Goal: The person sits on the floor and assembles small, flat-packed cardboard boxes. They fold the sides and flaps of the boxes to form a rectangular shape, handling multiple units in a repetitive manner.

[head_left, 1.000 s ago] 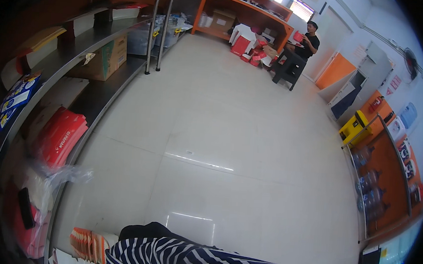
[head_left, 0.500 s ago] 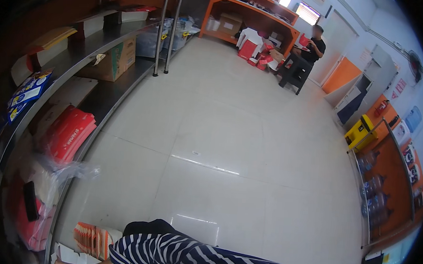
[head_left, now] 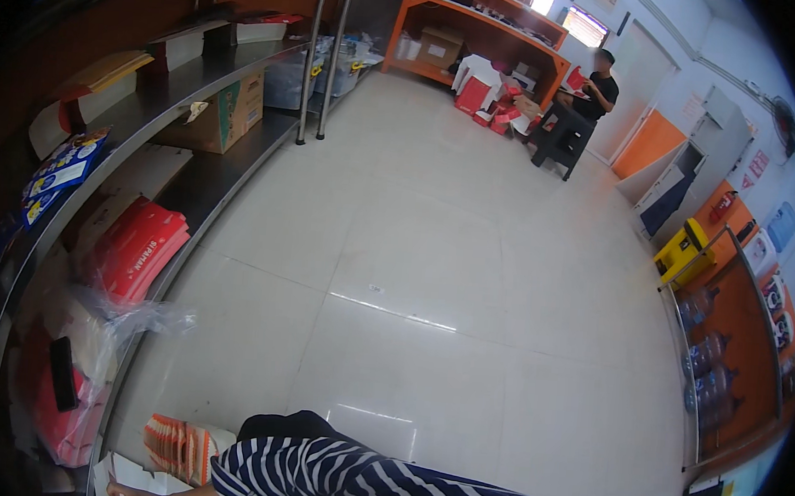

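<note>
My right hand (head_left: pixel 127 495) is at the lower left edge, partly cut off by the frame. Its fingers look closed on a white cardboard sheet (head_left: pixel 137 477) that stands up in folds around it. The arm above it, in a navy-and-white striped sleeve (head_left: pixel 345 475), stretches across the bottom from the right. Just beyond the cardboard, a fanned stack of orange-and-white printed paper pieces (head_left: pixel 183 447) rests on the floor. Dark cloth (head_left: pixel 284 424) shows behind the sleeve. My left hand is out of view.
Metal shelves (head_left: pixel 227 185) along the left hold red flat packaging (head_left: pixel 144 253), cartons and a dark phone (head_left: pixel 63 374) on plastic-wrapped red packs. Far off, a person (head_left: pixel 600 87) sits on a dark stool (head_left: pixel 562 135) near a red-and-white box pile (head_left: pixel 491 98). Water bottles (head_left: pixel 710 390) stand right.
The whole view has shifted slightly to the right and down. My right hand stays at the white cardboard sheet, with slightly more of the hand showing.
</note>
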### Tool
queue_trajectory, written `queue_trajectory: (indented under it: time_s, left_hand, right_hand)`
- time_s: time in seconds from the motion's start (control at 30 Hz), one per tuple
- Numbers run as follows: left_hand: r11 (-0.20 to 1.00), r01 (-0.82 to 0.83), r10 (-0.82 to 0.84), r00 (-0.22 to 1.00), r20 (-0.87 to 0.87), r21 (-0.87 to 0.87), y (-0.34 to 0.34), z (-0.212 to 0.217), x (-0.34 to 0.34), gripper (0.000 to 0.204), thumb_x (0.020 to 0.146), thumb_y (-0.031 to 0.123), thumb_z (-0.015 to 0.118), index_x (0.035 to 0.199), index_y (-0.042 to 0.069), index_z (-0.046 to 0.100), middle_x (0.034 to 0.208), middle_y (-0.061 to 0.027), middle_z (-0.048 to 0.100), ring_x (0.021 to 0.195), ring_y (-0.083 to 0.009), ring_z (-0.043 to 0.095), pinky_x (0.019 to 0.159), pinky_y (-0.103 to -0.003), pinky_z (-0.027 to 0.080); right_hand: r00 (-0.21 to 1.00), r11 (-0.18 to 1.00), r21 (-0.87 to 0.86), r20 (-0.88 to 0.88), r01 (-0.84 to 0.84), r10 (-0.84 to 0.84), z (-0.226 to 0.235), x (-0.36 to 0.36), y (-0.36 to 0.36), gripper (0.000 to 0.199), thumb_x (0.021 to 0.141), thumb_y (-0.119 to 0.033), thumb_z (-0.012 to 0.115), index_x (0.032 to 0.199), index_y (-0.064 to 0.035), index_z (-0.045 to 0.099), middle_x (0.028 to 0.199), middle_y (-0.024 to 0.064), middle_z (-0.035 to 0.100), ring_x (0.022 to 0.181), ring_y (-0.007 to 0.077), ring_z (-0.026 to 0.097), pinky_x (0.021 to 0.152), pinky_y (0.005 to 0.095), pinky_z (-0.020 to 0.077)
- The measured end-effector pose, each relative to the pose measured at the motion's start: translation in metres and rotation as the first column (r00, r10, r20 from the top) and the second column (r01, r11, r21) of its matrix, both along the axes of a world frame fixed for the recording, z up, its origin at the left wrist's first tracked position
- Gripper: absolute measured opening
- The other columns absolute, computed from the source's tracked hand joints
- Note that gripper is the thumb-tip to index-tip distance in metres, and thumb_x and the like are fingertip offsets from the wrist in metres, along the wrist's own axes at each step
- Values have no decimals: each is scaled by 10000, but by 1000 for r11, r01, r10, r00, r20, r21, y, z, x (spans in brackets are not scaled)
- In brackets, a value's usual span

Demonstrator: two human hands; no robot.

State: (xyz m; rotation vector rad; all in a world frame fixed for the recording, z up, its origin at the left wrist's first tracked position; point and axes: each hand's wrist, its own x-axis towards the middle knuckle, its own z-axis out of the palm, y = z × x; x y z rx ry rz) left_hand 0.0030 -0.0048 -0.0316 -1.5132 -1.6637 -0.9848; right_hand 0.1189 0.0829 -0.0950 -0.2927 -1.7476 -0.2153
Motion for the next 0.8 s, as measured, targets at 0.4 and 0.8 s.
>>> queue_trajectory:
  time_s: [0.4,0.8]
  left_hand:
    - [993,-114,119,933,-339,33,-2,13,8,222,800,424,619,816,205,652,957,-68,559,904,-279,510,739,-444,404]
    - [955,194,-238,953,-187,-222,1,9,-26,195,761,366,673,723,177,648,823,55,615,803,-182,563,710,-427,418]
  right_hand:
    - [1000,1000,23,13,-10,10,-1,-19,6,161,640,-168,628,650,-76,496,678,39,456,675,221,473,736,458,356]
    - [998,997,39,5,-67,67,-4,-29,2,163,609,-146,619,611,-86,468,653,36,440,641,215,454,705,441,344]
